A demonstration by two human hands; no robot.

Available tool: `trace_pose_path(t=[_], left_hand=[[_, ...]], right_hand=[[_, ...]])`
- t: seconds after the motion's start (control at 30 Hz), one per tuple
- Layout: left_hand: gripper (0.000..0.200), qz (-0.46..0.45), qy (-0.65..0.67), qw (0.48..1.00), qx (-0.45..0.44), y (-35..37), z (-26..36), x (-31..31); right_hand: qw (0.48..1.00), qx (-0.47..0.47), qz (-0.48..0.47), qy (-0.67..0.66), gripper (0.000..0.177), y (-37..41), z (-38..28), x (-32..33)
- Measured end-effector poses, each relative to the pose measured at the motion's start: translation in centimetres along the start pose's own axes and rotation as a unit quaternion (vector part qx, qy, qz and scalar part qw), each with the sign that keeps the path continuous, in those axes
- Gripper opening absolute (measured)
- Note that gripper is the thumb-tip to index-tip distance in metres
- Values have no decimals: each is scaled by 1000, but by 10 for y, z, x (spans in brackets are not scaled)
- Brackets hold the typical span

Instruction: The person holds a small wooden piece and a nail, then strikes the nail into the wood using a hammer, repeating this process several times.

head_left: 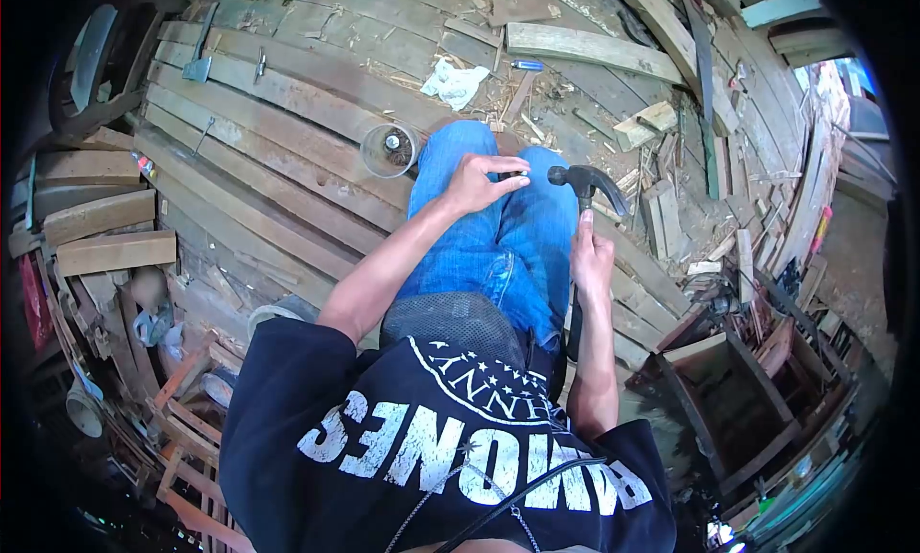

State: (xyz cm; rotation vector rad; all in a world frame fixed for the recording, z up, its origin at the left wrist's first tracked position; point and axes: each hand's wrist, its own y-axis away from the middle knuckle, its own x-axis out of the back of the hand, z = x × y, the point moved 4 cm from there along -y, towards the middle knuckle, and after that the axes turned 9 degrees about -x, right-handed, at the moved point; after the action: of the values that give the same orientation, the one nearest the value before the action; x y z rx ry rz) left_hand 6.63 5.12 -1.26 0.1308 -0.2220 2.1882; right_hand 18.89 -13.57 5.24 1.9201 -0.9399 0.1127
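Observation:
My right hand point(592, 258) is closed around the handle of a claw hammer point(592, 182), held upright with its dark metal head above my fist and the claw pointing right. My left hand point(476, 182) is in front of the hammer head, over my knees. Its thumb and fingers pinch a small dark thing that is too small to name. Just left of my knee stands a clear plastic container point(372, 162) with small dark pieces inside.
Wooden planks point(278, 136) lie side by side on the left. A hatchet-like tool point(197, 69) rests on them. Ahead are a white cloth point(454, 83), a blue-handled tool point(527, 65) and a thick beam point(594, 52). Wood scraps and a wooden frame point(733, 400) are at right.

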Motion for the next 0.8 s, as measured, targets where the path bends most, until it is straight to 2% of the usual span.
trace_pose_path(t=[0.07,0.43,0.67,0.73,0.8], left_hand=[[23,-1,0,1000,-2,-3,2,-2],[19,31,155,981,109,4,-12,-6],[22,46,142,981,122,6,-15,-4],[21,42,179,974,134,5,-18,-5],[21,43,153,978,132,6,-15,-5]], right_hand=[[1000,-1,14,26,65,-2,2,3],[991,66,19,113,67,4,-16,-8],[985,127,23,111,63,12,-21,-18],[970,122,39,206,60,16,-30,-19],[967,122,42,221,58,20,-40,-16]])
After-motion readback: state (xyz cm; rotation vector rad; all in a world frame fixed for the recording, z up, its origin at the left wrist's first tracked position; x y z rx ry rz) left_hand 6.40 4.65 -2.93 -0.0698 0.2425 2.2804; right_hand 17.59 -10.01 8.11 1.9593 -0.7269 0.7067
